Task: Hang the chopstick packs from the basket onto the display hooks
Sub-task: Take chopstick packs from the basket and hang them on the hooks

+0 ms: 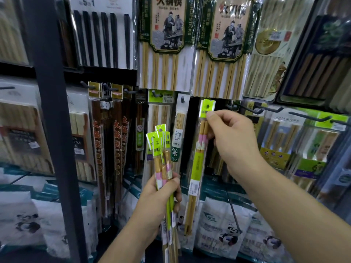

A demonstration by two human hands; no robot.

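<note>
My left hand point(163, 194) grips a bundle of several chopstick packs point(161, 149) with lime-green header tabs, held upright at lower centre. My right hand point(233, 141) pinches a single chopstick pack point(199, 158) just below its green header tab point(207, 107). That tab is raised to a display hook, whose dark end shows in the tab's hole. The pack hangs down straight, its bamboo sticks and pink band visible. The basket is out of view.
Neighbouring hooks point(182, 99) carry other chopstick packs. Bare black hooks point(254, 110) stick out to the right. A dark shelf upright point(53, 120) stands at left. Large packs point(165, 42) hang above, and white panda-print bags point(226, 230) line the shelf below.
</note>
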